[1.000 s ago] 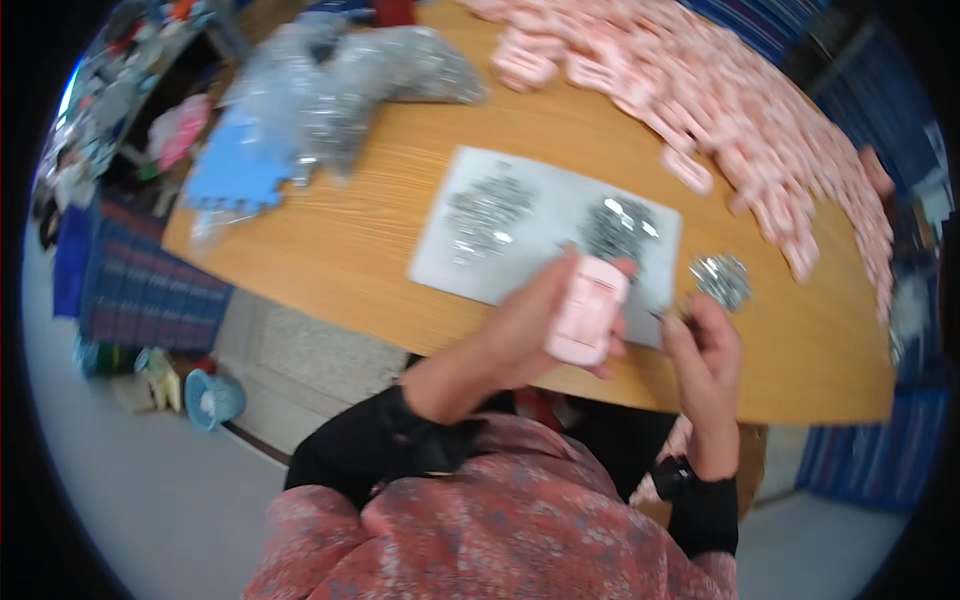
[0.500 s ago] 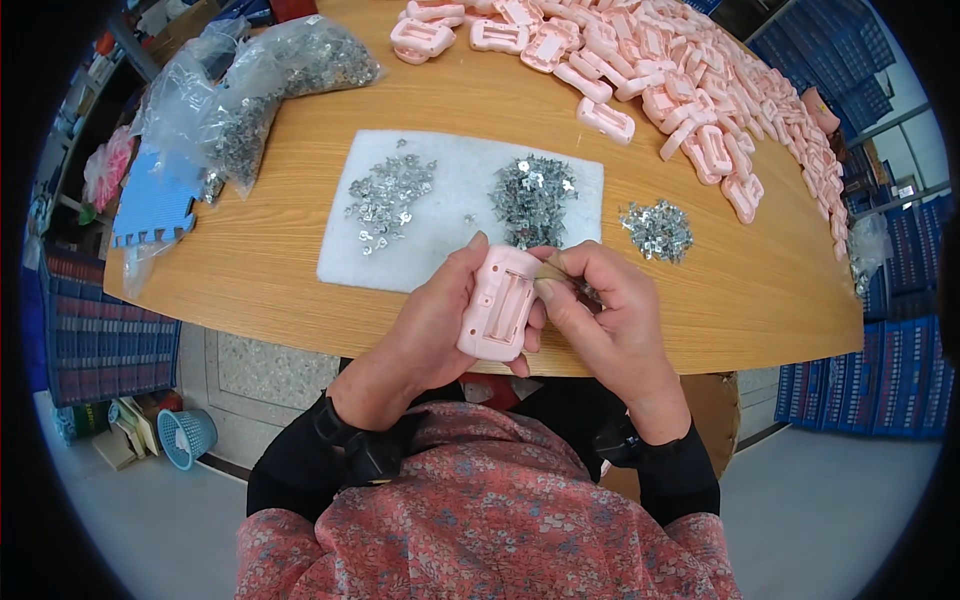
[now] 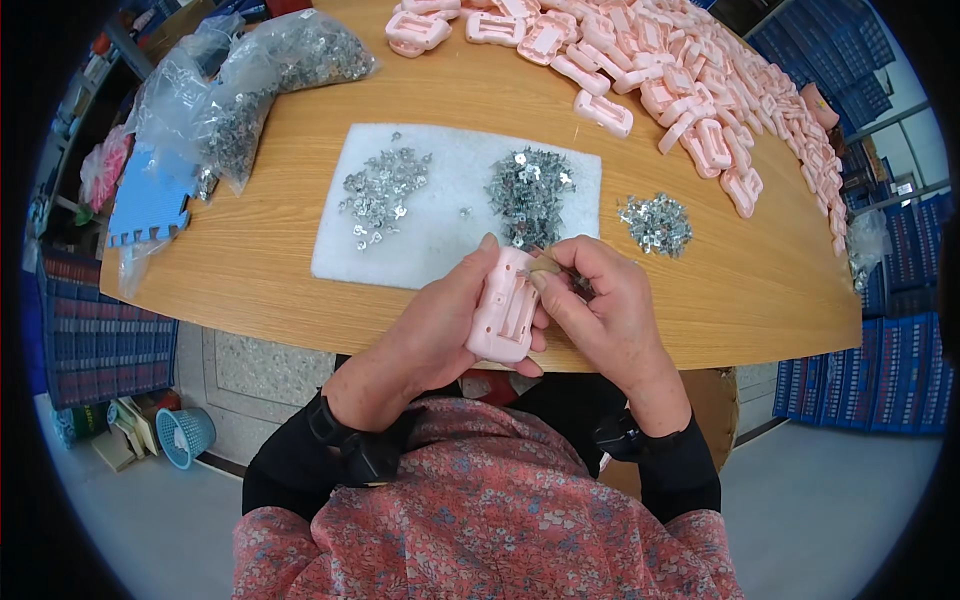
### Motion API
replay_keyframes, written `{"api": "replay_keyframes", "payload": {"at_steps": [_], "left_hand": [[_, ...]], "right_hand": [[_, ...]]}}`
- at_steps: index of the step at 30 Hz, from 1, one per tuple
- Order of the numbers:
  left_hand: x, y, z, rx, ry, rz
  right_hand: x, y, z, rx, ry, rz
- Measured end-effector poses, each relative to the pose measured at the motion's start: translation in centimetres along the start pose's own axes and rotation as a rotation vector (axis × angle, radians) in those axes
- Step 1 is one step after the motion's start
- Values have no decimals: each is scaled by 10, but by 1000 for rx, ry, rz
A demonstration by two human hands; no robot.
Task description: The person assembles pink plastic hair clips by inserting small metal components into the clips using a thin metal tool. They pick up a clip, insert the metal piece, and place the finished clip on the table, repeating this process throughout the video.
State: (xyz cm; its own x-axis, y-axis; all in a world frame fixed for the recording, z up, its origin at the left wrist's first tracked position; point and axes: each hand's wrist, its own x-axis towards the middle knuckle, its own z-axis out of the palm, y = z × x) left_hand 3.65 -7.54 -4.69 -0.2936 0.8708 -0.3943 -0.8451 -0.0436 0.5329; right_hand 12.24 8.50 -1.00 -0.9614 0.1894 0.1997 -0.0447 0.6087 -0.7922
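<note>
mid-frame, left hand (image 3: 428,322) grips a pink casing (image 3: 506,308); right hand (image 3: 612,308) apparently holds metal bits (image 3: 581,286), which a loose pinch could spill.

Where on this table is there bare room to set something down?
Bare table shows between the plastic bags and white mat, and right of the small metal pile. Crowded: the far right, under pink cases.

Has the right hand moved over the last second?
Yes, leftward: against the small metal pile right of the white mat, the right hand has gone from that pile's near edge to the pink casing.
</note>
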Motion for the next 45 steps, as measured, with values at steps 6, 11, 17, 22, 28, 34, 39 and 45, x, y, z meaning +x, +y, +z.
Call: {"api": "replay_keyframes", "payload": {"at_steps": [6, 11, 17, 22, 28, 34, 39, 45], "left_hand": [[0, 2, 1, 9, 29, 1], [-1, 4, 0, -16, 35, 1], [2, 0, 5, 80, 97, -16], [2, 0, 7, 80, 90, -19], [2, 2, -1, -6, 7, -25], [3, 2, 4, 12, 4, -28], [4, -2, -5, -48, -53, -24], [2, -1, -2, -37, -33, -27]], "right_hand": [[-1, 4, -1, 77, -23, 38], [-3, 0, -5, 2, -44, 40], [-5, -4, -1, -366, 6, -164], [-12, -5, 7, -416, 91, -205], [-17, 8, 1, -210, 155, -108], [-16, 2, 4, -205, 132, -187], [-22, 8, 0, -201, 172, -158], [-22, 9, 5, -203, 122, -214]]}}
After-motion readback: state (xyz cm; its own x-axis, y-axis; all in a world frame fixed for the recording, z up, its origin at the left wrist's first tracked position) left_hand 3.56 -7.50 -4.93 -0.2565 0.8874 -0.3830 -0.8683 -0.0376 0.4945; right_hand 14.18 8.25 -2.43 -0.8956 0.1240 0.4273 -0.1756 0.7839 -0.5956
